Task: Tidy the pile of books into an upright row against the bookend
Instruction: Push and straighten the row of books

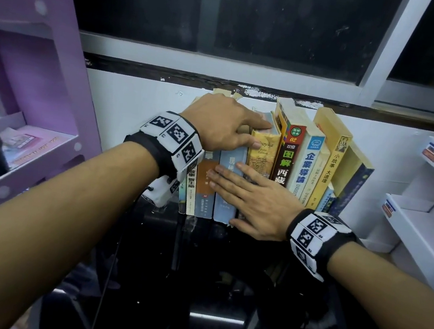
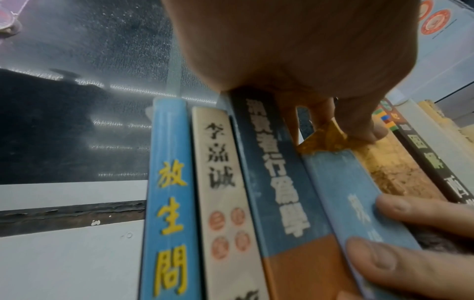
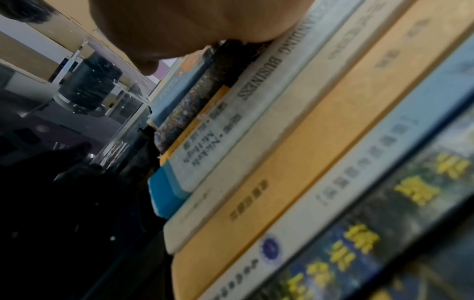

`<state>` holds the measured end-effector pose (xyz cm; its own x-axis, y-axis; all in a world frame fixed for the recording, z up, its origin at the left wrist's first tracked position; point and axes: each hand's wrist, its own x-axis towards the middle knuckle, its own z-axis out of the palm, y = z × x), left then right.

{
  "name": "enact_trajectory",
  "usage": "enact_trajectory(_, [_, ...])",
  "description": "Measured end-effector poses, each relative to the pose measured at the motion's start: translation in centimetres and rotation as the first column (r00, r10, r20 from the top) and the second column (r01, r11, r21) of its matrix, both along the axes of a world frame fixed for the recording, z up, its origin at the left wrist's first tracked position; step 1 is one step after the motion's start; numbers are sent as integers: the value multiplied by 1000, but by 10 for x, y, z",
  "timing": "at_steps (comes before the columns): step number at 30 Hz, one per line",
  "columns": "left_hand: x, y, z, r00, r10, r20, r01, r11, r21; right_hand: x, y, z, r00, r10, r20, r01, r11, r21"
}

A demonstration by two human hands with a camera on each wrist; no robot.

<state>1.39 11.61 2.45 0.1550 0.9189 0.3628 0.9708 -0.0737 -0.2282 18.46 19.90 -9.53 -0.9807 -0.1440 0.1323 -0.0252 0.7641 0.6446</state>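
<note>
Row of books [image 1: 279, 161] nearly done, standing spines-out vs wall, right-end vols leaning: your left hand [image 1: 221, 122] lies flat on tops, fingertip on yellow book [image 1: 262, 153]; right hand [image 1: 255, 201] flat on spines; bookend not visible; left: square up.

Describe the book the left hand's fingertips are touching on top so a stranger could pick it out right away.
Find the row of books standing against the white wall. The left hand rests on its top edge; its fingertips touch the worn yellow book, the only tattered, mottled spine, between a pale blue spine and a dark one.
</note>
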Motion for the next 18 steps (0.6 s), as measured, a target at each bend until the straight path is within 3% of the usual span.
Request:
enact_trajectory(10, [3,1,-3,1000,11,16,-11,1000,-17,1,-2,-1,1000,-2,-3,2,1000,-8])
enact_trajectory(18, [14,-5,5,975,-55,214,62,998,-29,32,-7,-3,999,6,-38,-7,1000,-18])
